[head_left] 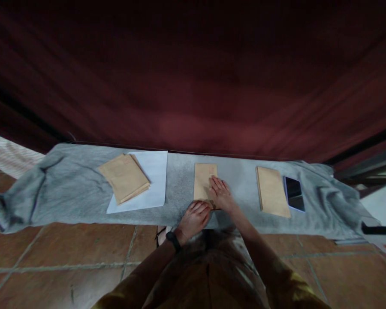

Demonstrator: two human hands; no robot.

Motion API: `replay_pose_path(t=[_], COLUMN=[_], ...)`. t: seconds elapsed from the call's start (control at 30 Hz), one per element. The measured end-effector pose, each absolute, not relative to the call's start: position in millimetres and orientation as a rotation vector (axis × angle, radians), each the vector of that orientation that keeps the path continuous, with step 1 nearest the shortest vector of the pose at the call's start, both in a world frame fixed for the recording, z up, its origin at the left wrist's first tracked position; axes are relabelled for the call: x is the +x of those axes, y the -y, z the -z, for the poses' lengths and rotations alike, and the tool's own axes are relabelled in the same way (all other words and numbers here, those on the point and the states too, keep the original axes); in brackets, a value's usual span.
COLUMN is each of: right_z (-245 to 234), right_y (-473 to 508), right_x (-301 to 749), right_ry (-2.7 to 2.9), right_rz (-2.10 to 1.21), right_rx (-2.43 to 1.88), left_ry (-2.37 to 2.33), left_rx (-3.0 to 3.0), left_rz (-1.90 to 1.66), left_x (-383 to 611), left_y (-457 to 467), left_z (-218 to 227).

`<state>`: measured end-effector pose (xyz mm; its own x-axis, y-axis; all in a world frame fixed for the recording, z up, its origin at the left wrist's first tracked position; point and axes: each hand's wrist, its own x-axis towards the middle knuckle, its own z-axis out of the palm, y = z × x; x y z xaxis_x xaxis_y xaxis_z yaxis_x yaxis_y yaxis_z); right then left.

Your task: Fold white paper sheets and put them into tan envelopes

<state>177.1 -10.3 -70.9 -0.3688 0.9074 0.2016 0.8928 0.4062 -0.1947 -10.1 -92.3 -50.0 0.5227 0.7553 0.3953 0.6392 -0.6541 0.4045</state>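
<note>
A brown paper envelope point(202, 181) lies upright on the grey cloth straight in front of me, with small reddish print near its upper right. My right hand point(222, 196) rests flat on its right side, fingers stretched out and pointing up and left. Across the lower left edge lies my left hand point(194, 218), its fingers extended over the paper and a dark band on the wrist. The bottom of the envelope is partly hidden under both hands. Neither hand grips anything that I can see.
To the left, a loose stack of brown envelopes point(125, 178) overlaps white paper point(156, 180). On the right, a neater envelope pile point(272, 192) lies beside a phone point(295, 193). Grey cloth point(73, 189) covers the narrow surface; a dark red curtain point(193, 107) hangs behind.
</note>
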Motion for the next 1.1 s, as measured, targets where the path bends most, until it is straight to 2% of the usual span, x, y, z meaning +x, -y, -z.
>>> replay_pose_path(t=[0.47,1.1], right_z=[74,64], right_y=[15,74], right_x=[169,177], right_ry=[2.336,2.431], right_rz=[0.03,-0.059], right_rx=[-1.594,-1.51], left_ry=[-1.204,-1.207], left_rx=[2.549,2.572], left_rz=[-0.829,-0.838], left_x=[-10,-11], left_y=[92,93], left_z=[50,48])
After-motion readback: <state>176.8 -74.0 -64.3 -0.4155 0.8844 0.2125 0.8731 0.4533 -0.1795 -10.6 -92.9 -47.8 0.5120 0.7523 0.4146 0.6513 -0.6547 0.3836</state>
